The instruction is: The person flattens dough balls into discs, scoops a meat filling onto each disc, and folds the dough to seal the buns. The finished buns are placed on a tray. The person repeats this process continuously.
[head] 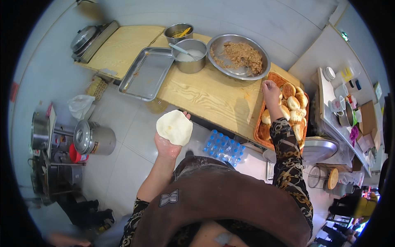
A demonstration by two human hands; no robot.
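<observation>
A thin round of pale dough (174,127) lies flat over the palm and fingers of my left hand (169,147), held in front of the table edge. My right hand (271,89) is raised at the left rim of an orange woven basket (258,119) of browned round breads (293,103); its fingers are curled, and whether they pinch something I cannot tell. Just behind it stands a wide steel bowl (217,66) of minced filling (243,55), with a utensil's handle at its front edge.
On the wooden table (200,92) stand a metal tray (145,74), a steel pot (191,65) with a whisk and white contents, and a smaller pot (170,39) with a yellow utensil. Bottled water (223,147) lies below. A lidded steel pot (101,138) is at left, a cluttered shelf (330,115) at right.
</observation>
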